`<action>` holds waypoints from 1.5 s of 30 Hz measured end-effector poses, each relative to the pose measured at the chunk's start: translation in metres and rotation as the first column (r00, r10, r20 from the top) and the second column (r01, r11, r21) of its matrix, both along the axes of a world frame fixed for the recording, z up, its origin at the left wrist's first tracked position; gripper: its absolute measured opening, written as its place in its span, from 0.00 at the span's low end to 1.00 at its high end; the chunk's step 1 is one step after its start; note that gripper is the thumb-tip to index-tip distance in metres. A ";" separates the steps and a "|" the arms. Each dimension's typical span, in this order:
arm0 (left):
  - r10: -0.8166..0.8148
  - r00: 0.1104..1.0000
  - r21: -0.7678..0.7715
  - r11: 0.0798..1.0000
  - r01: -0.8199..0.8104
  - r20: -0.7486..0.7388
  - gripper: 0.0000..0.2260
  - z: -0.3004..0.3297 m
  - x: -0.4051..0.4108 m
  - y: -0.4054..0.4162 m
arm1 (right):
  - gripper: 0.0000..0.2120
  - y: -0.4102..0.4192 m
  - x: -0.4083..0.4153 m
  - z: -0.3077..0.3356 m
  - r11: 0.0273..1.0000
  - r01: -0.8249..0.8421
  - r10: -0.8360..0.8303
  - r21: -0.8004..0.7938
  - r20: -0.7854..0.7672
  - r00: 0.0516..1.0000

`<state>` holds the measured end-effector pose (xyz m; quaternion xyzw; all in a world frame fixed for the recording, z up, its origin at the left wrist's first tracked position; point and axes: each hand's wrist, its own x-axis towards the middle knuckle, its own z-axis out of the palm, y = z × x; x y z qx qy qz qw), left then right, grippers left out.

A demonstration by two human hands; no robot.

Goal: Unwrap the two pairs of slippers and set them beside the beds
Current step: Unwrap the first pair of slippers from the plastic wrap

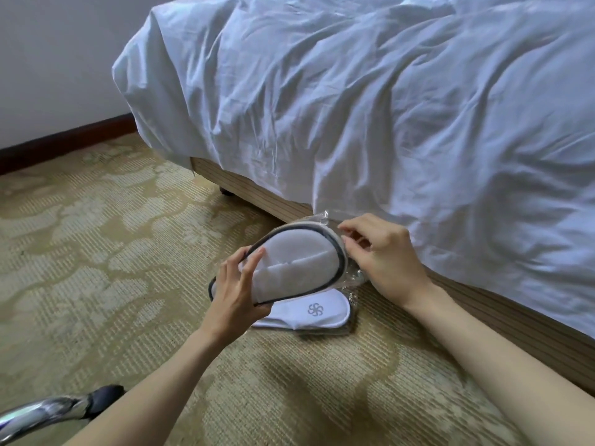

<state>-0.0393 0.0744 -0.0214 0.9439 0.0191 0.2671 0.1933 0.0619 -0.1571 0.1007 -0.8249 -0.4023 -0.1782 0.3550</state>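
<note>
A pair of white slippers with dark trim (pixel 296 262), still in clear plastic wrap (pixel 349 278), is held tilted above the carpet close to the bed (pixel 386 107). My left hand (pixel 236 292) grips its lower left edge. My right hand (pixel 383 252) pinches the plastic at the pair's upper right end. Under it on the carpet lies a second white slipper pair (pixel 306 315) with a grey flower logo, partly hidden by the held pair; plastic shows at its right edge.
White crumpled bedding hangs over the bed's striped wooden base (pixel 483 304). A patterned beige carpet (pixel 96 246) spreads to the left. A dark skirting board (pixel 64 140) runs along the wall. A chrome chair leg with a dark foot (pixel 64 407) sits at the lower left.
</note>
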 end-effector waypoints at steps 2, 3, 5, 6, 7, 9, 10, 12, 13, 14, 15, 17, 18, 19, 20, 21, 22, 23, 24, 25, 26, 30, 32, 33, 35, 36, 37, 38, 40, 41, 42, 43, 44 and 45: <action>0.000 1.000 -0.004 1.000 0.000 -0.016 0.52 -0.003 -0.003 0.003 | 0.09 0.001 0.003 -0.004 1.000 0.008 -0.006 0.005 -0.253 0.967; -0.002 1.000 0.000 1.000 0.002 -0.023 0.52 -0.004 -0.004 0.004 | 0.10 0.001 0.006 -0.006 0.999 -0.003 0.017 0.037 -0.399 0.917; -0.016 0.999 0.026 1.000 0.017 -0.030 0.52 -0.005 -0.004 0.006 | 0.11 0.000 0.011 -0.012 0.989 -0.034 0.114 0.143 -0.607 0.786; -0.024 0.999 0.037 0.999 0.025 -0.037 0.52 -0.006 -0.005 0.006 | 0.10 0.000 0.012 -0.015 0.979 -0.045 0.168 0.200 -0.657 0.735; -0.028 0.999 0.046 0.998 0.030 -0.047 0.51 -0.006 -0.005 0.006 | 0.09 -0.001 0.014 -0.019 0.964 -0.048 0.222 0.261 -0.694 0.685; -0.020 0.997 0.060 0.998 0.024 -0.068 0.50 -0.007 -0.007 0.005 | 0.08 -0.002 0.015 -0.027 0.929 -0.037 0.321 0.369 -0.749 0.579; -0.015 0.997 0.069 0.997 0.020 -0.076 0.49 -0.007 -0.007 0.004 | 0.08 -0.003 0.015 -0.031 0.921 -0.046 0.347 0.388 -0.760 0.550; -0.037 0.996 0.104 0.994 0.045 -0.081 0.47 -0.006 -0.008 0.000 | 0.11 -0.005 0.016 -0.036 0.932 -0.111 0.348 0.346 -0.759 0.551; -0.062 0.995 0.130 0.989 0.073 -0.083 0.46 -0.006 -0.007 -0.003 | 0.15 -0.005 0.017 -0.038 0.938 -0.151 0.341 0.311 -0.757 0.557; -0.086 0.993 0.159 0.982 0.099 -0.085 0.44 -0.005 -0.007 -0.006 | 0.19 -0.004 0.017 -0.039 0.942 -0.181 0.336 0.283 -0.754 0.564; -0.101 0.991 0.184 0.976 0.115 -0.087 0.44 -0.003 -0.006 -0.008 | 0.21 -0.004 0.018 -0.041 0.943 -0.197 0.333 0.269 -0.748 0.575; -0.107 0.991 0.213 0.969 0.123 -0.084 0.43 -0.001 -0.005 -0.011 | 0.23 -0.005 0.021 -0.043 0.940 -0.187 0.341 0.286 -0.757 0.557; -0.106 0.991 0.223 0.967 0.122 -0.082 0.43 -0.001 -0.005 -0.011 | 0.22 -0.006 0.022 -0.044 0.936 -0.165 0.352 0.312 -0.782 0.514; -0.103 0.991 0.234 0.965 0.119 -0.081 0.43 -0.001 -0.005 -0.012 | 0.21 -0.006 0.022 -0.045 0.932 -0.143 0.360 0.333 -0.807 0.468; -0.098 0.992 0.242 0.963 0.116 -0.082 0.44 -0.002 -0.004 -0.012 | 0.20 -0.006 0.022 -0.047 0.932 -0.123 0.360 0.342 -0.822 0.440; -0.091 0.992 0.245 0.963 0.109 -0.085 0.44 -0.002 -0.004 -0.013 | 0.19 -0.006 0.023 -0.049 0.935 -0.105 0.349 0.339 -0.826 0.443; -0.082 0.993 0.242 0.965 0.101 -0.088 0.44 -0.003 -0.004 -0.014 | 0.18 -0.005 0.023 -0.050 0.937 -0.088 0.338 0.337 -0.822 0.459; -0.073 0.993 0.235 0.968 0.092 -0.089 0.44 -0.004 -0.003 -0.017 | 0.17 -0.005 0.024 -0.051 0.937 -0.068 0.333 0.343 -0.814 0.475; -0.066 0.994 0.225 0.971 0.085 -0.091 0.45 -0.005 -0.002 -0.019 | 0.17 -0.005 0.025 -0.051 0.933 -0.046 0.333 0.356 -0.810 0.483; -0.060 0.993 0.216 0.973 0.081 -0.101 0.45 -0.006 0.000 -0.022 | 0.17 -0.005 0.027 -0.051 0.930 -0.025 0.333 0.367 -0.808 0.486; -0.051 0.991 0.208 0.975 0.076 -0.122 0.45 -0.007 0.002 -0.025 | 0.17 -0.006 0.028 -0.051 0.928 -0.006 0.327 0.373 -0.805 0.496; 0.057 0.977 0.032 0.998 -0.051 -0.205 0.46 -0.007 0.014 -0.030 | 0.14 -0.005 0.031 -0.054 0.911 0.086 0.289 0.404 -0.771 0.567; 0.111 0.969 -0.090 0.987 -0.134 -0.219 0.40 -0.011 0.017 -0.027 | 0.15 -0.005 0.030 -0.057 0.884 0.148 0.290 0.444 -0.767 0.573; 0.149 0.961 -0.182 0.964 -0.193 -0.231 0.36 -0.015 0.017 -0.025 | 0.15 -0.005 0.029 -0.058 0.867 0.182 0.286 0.463 -0.763 0.580; 0.250 0.929 -0.502 0.786 -0.360 -0.274 0.30 -0.019 0.019 -0.027 | 0.15 -0.003 0.027 -0.061 0.827 0.258 0.263 0.499 -0.750 0.607; 0.307 0.896 -0.662 0.605 -0.443 -0.320 0.28 -0.018 0.021 -0.030 | 0.15 -0.002 0.026 -0.062 0.800 0.299 0.256 0.520 -0.747 0.613; 0.330 0.860 -0.784 0.371 -0.497 -0.389 0.26 -0.015 0.024 -0.034 | 0.15 0.000 0.024 -0.063 0.768 0.341 0.262 0.542 -0.752 0.605; 0.304 0.841 -0.860 0.108 -0.498 -0.449 0.24 -0.011 0.027 -0.038 | 0.13 0.002 0.023 -0.065 0.738 0.378 0.278 0.559 -0.763 0.584; 0.180 0.879 -0.871 -0.321 -0.372 -0.442 0.22 -0.007 0.034 -0.044 | 0.12 0.007 0.019 -0.069 0.704 0.431 0.315 0.564 -0.792 0.523; 0.135 0.914 -0.857 -0.422 -0.296 -0.382 0.22 -0.006 0.037 -0.045 | 0.11 0.009 0.017 -0.071 0.702 0.445 0.327 0.557 -0.806 0.493; 0.105 0.942 -0.867 -0.435 -0.244 -0.318 0.22 -0.004 0.039 -0.047 | 0.11 0.012 0.015 -0.072 0.704 0.451 0.335 0.549 -0.817 0.470; 0.080 0.960 -0.888 -0.406 -0.214 -0.268 0.21 -0.003 0.041 -0.050 | 0.12 0.014 0.013 -0.074 0.706 0.455 0.340 0.542 -0.824 0.454; 0.071 0.968 -0.906 -0.374 -0.199 -0.241 0.20 -0.003 0.043 -0.053 | 0.13 0.016 0.011 -0.075 0.706 0.462 0.340 0.537 -0.829 0.443; 0.085 0.969 -0.916 -0.355 -0.187 -0.231 0.20 -0.004 0.046 -0.055 | 0.14 0.018 0.009 -0.075 0.704 0.471 0.336 0.531 -0.834 0.438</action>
